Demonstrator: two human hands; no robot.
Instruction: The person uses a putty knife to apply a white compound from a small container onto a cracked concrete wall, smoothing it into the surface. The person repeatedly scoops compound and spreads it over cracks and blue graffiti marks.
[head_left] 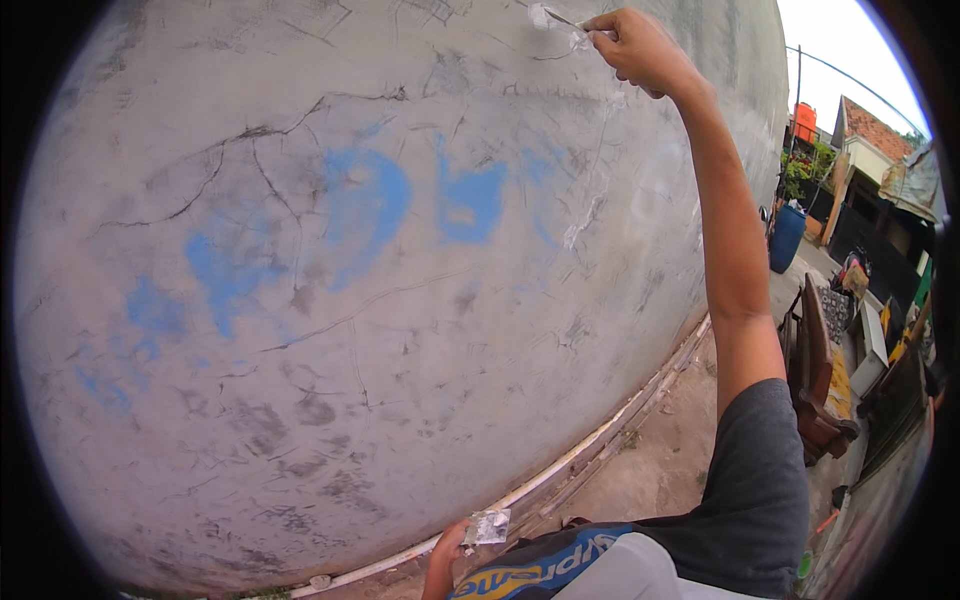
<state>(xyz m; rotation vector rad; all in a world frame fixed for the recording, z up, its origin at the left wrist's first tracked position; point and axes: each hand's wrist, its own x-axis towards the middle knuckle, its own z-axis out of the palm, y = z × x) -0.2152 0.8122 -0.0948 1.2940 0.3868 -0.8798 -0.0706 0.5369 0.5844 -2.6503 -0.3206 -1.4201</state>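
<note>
Low, below the blue paint [372,200] on the wall [420,420], my left hand [452,543] grips a small plate [487,528] by its edge, fingers partly hidden; I judge it is near my body so that the whitish stuff on it is within easy reach. Above and right of the blue paint, my right hand [645,52] is closed on a thin blade [565,20], pinched near its end, probably for fine control. The blade lies against a white smear [541,17], my arm stretched because that spot is high. A pale ragged strip [590,215] runs just right of the blue paint. Far off to its right stand a blue drum [787,238] and an orange tank [804,120].
</note>
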